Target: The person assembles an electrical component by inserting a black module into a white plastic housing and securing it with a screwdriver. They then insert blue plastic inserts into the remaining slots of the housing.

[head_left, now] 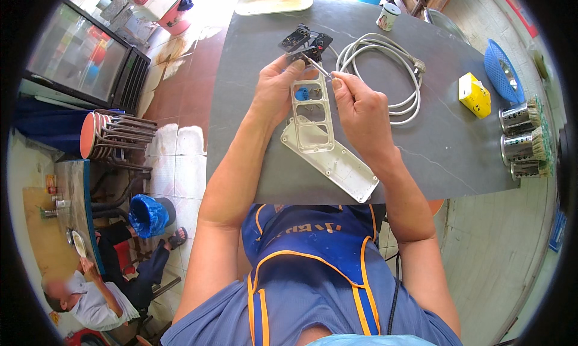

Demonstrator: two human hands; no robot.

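Observation:
My left hand (277, 87) is closed on a black socket module (295, 39) of a power strip, holding it above the table. My right hand (364, 105) grips a screwdriver (316, 67), its shaft slanting up and left to the module. The white slotted cover frame (329, 126) of the strip lies below my hands, partly over the white tray-like housing half (346, 168). Through one frame opening a small blue piece (302, 94) shows, with tiny screw-like bits beside it. A grey cable (346, 54) lies coiled to the right, its plug (419, 65) at the coil's edge.
On the grey table (445, 159) are a white tray (274, 2), a round tin (388, 17), a yellow box (475, 95), a blue basket (503, 69) and metal holders (518, 147) along the right edge. Stacked stools (114, 135) and a seated person (102, 298) are at the left.

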